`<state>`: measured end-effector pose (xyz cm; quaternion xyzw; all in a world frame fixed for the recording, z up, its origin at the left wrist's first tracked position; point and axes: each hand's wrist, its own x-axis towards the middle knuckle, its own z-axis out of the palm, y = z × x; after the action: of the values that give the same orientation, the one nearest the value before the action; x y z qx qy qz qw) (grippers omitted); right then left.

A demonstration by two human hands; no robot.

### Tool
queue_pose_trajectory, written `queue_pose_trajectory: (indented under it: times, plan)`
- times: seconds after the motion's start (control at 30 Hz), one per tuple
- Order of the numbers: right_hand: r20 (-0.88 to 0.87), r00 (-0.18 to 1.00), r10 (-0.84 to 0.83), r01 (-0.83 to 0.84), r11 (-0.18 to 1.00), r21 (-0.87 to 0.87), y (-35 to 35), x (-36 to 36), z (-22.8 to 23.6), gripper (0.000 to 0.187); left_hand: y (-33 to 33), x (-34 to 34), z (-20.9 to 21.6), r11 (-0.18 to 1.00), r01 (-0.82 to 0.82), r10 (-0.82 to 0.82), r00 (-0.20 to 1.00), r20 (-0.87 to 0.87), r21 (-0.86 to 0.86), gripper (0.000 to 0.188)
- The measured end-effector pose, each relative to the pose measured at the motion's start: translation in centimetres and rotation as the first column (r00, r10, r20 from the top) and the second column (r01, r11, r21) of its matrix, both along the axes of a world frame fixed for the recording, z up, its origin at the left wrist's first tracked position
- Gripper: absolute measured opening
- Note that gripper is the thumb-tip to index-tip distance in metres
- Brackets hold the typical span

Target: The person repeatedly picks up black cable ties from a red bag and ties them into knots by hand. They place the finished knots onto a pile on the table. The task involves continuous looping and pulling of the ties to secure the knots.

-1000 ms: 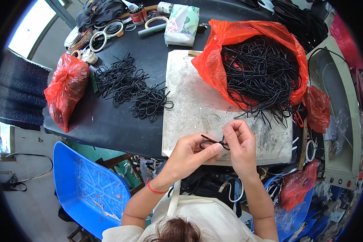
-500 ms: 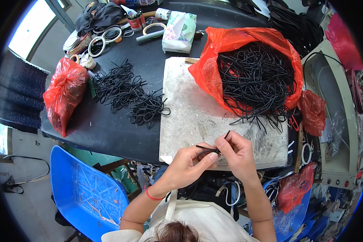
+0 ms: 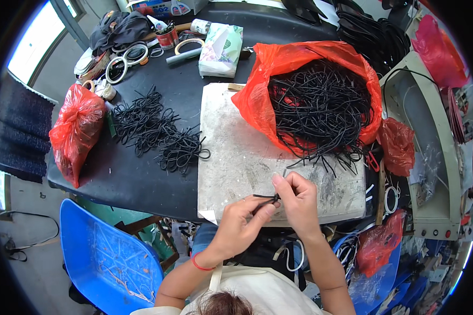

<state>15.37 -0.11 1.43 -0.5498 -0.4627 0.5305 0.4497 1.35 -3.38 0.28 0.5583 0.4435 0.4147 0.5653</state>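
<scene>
Head view — both hands pinch a black cord

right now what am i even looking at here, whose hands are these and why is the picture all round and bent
The picture comes from a wide fisheye camera worn on a person's head, looking down, so straight edges curve near the rim. There is no machine, just the wearer's two bare hands. The left hand and right hand meet over a worn grey board and pinch a short black cord between them. Behind the board an open red bag is full of black cords, and a loose pile of cords lies on the black table to the left, next to a tied red bag. A blue chair stands below.
</scene>
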Motion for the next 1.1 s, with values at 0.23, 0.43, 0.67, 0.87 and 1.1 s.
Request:
queue_pose_trajectory:
  times: [0.23,0.43,0.67,0.87,1.1]
  plan:
    - [-0.086,0.974,0.208,-0.212,0.977,-0.035,-0.8,1.6,0.6,0.009,0.2,-0.1,-0.6,0.985,-0.139,0.152,0.98,0.127,-0.104,0.021]
    - [-0.138,0.972,0.191,-0.193,0.981,-0.002,-1.4,1.1,1.0,0.011,-0.2,0.4,-0.4,0.967,-0.21,0.23,0.964,0.135,-0.146,0.02]
    - [-0.128,0.96,0.25,-0.253,0.968,-0.007,-1.9,1.4,0.8,0.015,-0.1,0.3,0.0,0.954,-0.17,0.227,0.948,0.222,-0.249,0.02]
    - [-0.215,0.959,0.183,-0.201,0.978,-0.061,-0.9,1.2,1.0,0.015,0.7,-0.8,0.1,0.981,-0.035,0.066,0.985,0.159,-0.192,0.022]
    - [0.071,0.996,0.059,-0.07,0.984,0.163,-1.0,0.9,-0.5,0.026,0.8,-0.5,0.8,0.957,0.083,-0.024,0.978,0.209,-0.28,0.02]
